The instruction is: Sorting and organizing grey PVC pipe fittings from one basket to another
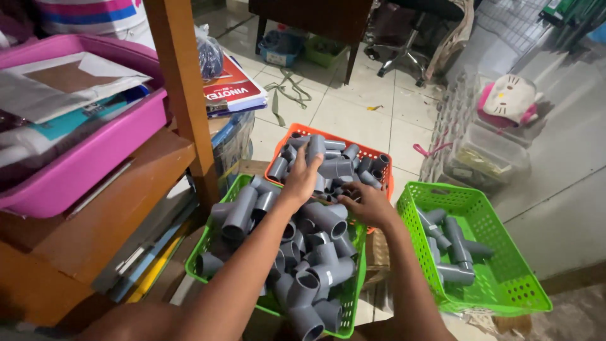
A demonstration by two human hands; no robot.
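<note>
My left hand [302, 177] reaches into the orange basket [285, 153] and grips a grey pipe fitting [315, 148] that stands upright among several others. My right hand [368, 204] rests lower, at the near edge of the orange basket, its fingers curled among the grey fittings; whether it grips one is unclear. Directly below both forearms sits a green basket [205, 245] piled high with grey pipe tees and elbows. A second green basket [505, 252] on the right holds only a few grey fittings [451, 246].
A wooden shelf post [183, 95] rises at left, beside a pink tub [95, 151] of papers. A red and white book [233, 88] lies behind the post. Clear plastic boxes [486, 158] with a white and pink plush stand at right. A chair base [398, 57] sits on the tiled floor.
</note>
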